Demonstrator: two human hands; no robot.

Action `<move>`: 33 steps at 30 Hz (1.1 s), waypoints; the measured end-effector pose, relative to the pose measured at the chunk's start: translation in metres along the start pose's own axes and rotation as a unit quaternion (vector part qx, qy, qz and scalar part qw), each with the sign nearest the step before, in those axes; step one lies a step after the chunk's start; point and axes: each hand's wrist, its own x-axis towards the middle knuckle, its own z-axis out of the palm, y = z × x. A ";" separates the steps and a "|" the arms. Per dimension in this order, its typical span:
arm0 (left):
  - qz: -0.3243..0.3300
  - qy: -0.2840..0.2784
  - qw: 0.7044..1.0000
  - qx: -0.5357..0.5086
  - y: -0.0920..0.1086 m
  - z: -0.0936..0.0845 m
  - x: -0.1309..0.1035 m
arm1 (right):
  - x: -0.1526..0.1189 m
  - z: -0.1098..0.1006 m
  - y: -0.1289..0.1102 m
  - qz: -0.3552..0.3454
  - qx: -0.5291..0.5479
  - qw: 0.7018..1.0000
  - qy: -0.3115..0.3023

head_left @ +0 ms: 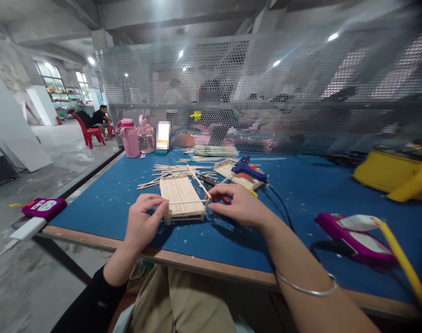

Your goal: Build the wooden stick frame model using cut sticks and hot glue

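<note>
A small bed-like model of thin wooden sticks stands on short legs near the table's front edge. Across its near end runs a single wooden stick, slightly above the slatted top. My left hand is closed, thumb and forefinger pinching at the stick's left end by the model's corner. My right hand pinches at the stick's right end, beside the right corner post. Another stick slants along the model's right side. Just beyond my right hand, a blue hot glue gun rests on a second stick frame.
Loose sticks and a wrapped stick bundle lie behind the model. Pink bottles and a phone stand at the back left. Purple power strips and a yellow container are on the right. A perforated metal screen borders the table.
</note>
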 end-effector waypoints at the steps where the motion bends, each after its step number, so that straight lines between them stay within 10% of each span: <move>1: 0.001 0.000 1.000 0.000 0.000 0.000 0.000 | 0.000 0.000 0.000 0.000 0.004 1.000 -0.003; 33: -0.028 -0.016 0.999 -0.039 0.004 -0.001 0.000 | 0.005 0.005 -0.001 0.041 0.072 0.996 -0.026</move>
